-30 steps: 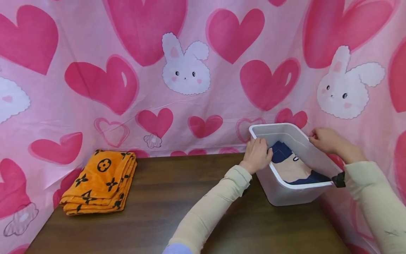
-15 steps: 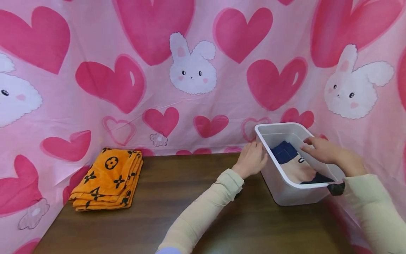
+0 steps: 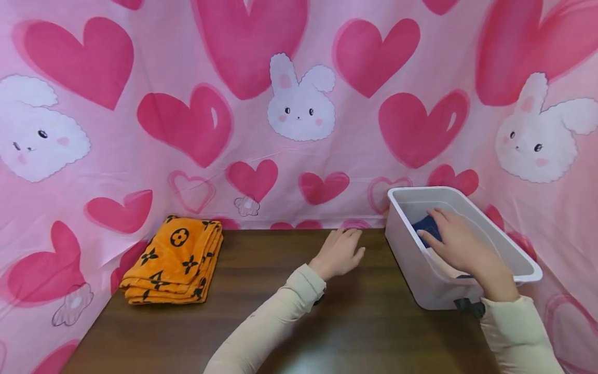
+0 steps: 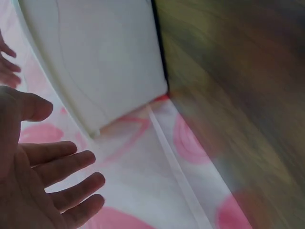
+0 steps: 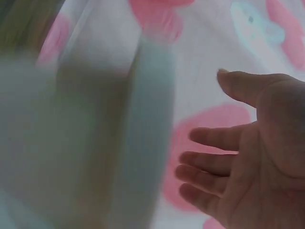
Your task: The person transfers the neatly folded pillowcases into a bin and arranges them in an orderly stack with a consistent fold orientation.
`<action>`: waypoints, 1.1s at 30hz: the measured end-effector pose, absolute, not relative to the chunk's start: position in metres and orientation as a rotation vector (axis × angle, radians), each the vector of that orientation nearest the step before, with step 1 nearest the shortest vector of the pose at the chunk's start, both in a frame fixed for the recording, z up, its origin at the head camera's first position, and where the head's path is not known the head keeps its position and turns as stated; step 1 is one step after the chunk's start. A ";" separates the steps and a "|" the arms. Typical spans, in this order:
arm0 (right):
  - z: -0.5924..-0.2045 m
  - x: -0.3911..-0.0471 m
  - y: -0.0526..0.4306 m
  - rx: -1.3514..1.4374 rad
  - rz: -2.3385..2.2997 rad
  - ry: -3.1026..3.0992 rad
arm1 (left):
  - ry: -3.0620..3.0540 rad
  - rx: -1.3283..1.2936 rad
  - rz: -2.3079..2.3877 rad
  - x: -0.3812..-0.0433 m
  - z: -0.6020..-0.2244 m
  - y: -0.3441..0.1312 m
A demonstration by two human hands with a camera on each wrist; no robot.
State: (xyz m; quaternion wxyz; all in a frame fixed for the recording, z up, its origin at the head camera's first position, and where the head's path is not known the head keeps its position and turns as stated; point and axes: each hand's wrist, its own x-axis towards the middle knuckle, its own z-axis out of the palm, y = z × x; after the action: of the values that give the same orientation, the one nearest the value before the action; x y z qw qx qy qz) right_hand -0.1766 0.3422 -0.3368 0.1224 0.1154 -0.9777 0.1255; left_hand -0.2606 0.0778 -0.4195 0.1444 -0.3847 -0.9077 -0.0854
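A white plastic bin (image 3: 402, 259) stands at the right of the table, with folded navy and beige cloth (image 3: 426, 228) inside, partly hidden by the right hand. My right hand (image 3: 455, 244) overlaps the bin's opening in the head view, fingers spread and holding nothing; the right wrist view shows the same open palm (image 5: 243, 157) beside a blurred bin wall (image 5: 147, 124). Left of the bin, my left hand (image 3: 337, 253) is over the table, apart from the bin, its fingers loosely extended. In the left wrist view those fingers (image 4: 83, 164) are bare, near the bin's side (image 4: 112, 52).
An orange folded plush cloth (image 3: 175, 259) with black flower motifs lies at the left of the brown wooden table (image 3: 275, 296). A pink curtain (image 3: 355, 130) with hearts and rabbits hangs behind and along both sides.
Both hands have let go of the bin's rim. The left hand has moved left, away from the bin; the right has come over its opening. The view has turned slightly left.
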 end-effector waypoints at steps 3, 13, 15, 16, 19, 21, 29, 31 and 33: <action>-0.344 -0.175 0.318 0.333 0.413 -2.830 | -2.648 -1.073 -0.244 -0.256 -0.425 0.057; -0.411 -0.201 0.257 0.481 0.524 -2.729 | -2.651 -1.050 -0.199 -0.256 -0.452 -0.008; -0.429 -0.207 0.246 0.492 0.569 -2.761 | -2.663 -1.052 -0.202 -0.257 -0.459 -0.025; -0.437 -0.210 0.240 0.496 0.584 -2.781 | -2.672 -1.052 -0.210 -0.258 -0.462 -0.033; -0.458 -0.218 0.225 0.506 0.626 -2.837 | -2.692 -1.033 -0.245 -0.259 -0.470 -0.058; -0.469 -0.222 0.218 0.502 0.646 -2.865 | -2.709 -1.012 -0.270 -0.261 -0.474 -0.070; -0.500 -0.236 0.192 0.522 0.717 -2.954 | -2.789 -0.935 -0.337 -0.258 -0.491 -0.113; -0.505 -0.239 0.185 0.539 0.730 -2.968 | -2.823 -0.923 -0.380 -0.255 -0.492 -0.123; -0.508 -0.242 0.178 0.550 0.743 -2.970 | -2.835 -0.917 -0.415 -0.252 -0.492 -0.132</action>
State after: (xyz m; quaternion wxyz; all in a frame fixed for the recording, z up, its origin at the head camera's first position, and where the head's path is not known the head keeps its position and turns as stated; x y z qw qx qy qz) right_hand -0.2419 0.1781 -0.5082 0.0155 0.1769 -0.9547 0.2389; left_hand -0.2523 -0.1318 -0.4923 0.0665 -0.3043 -0.9403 -0.1375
